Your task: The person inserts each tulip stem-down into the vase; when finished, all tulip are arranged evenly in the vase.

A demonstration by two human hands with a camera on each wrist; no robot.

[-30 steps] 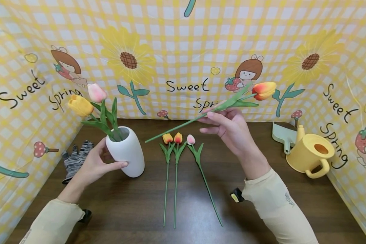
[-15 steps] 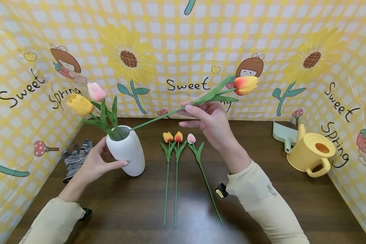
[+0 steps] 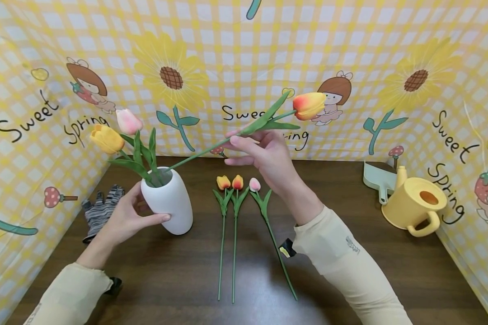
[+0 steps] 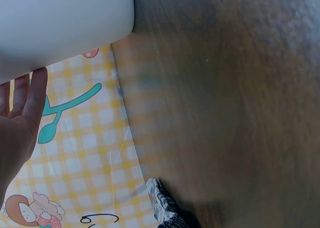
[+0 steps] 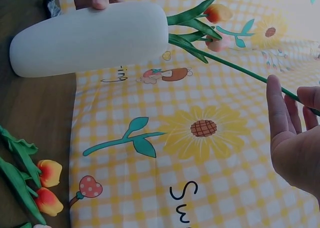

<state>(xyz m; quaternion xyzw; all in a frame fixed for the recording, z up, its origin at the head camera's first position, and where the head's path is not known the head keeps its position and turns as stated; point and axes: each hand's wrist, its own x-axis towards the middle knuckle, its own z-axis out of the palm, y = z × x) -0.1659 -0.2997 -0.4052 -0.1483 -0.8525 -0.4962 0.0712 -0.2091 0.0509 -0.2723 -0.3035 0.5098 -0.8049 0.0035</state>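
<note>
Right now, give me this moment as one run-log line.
left hand: grips white vase; right hand: pinches red-yellow tulip, stem end at vase mouth; vase: two tulips inside; table: three tulips lying

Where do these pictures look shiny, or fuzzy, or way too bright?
Head view: a pale shine on the table, low in the middle, and the vase looks crisp; left wrist view: the table looks dim, turning fuzzy toward the upper right; right wrist view: the checked cloth washes out almost white near the upper right corner.
</note>
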